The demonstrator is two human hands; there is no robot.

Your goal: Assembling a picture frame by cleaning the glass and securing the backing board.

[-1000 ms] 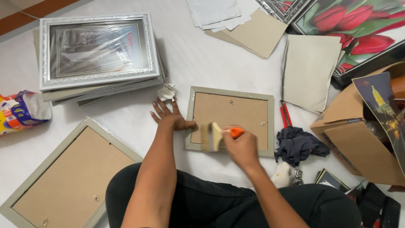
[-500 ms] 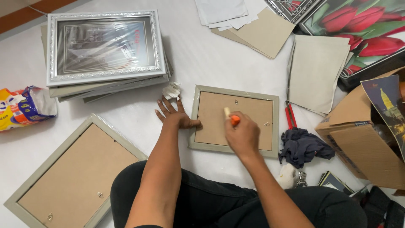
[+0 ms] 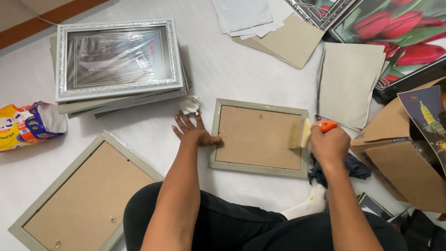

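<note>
The small frame lies face down on the white floor directly before my knees, its brown backing board up and a small hanger near the top edge. My left hand is released and flat, fingers spread on the floor, the thumb touching the small frame's left rail. My right hand is clenched around the orange handle of a brush, whose pale bristles rest on the small frame's right edge.

Just right of the small frame, partly under my right hand, lies a dark cloth; beyond it stands an open cardboard box tipped on its side, holding a picture print of a lit tower at night. What else it contains I cannot tell.

Above and right of the small frame lie grey backing boards, and farther up a tulip picture. Above the small frame sit loose sheets and card.

Upper left of the small frame is a stack of frames, the top one silver and wrapped in clear film; a crumpled scrap lies between them. Lower left lies a large frame, face down. Far left lies a coloured packet.
</note>
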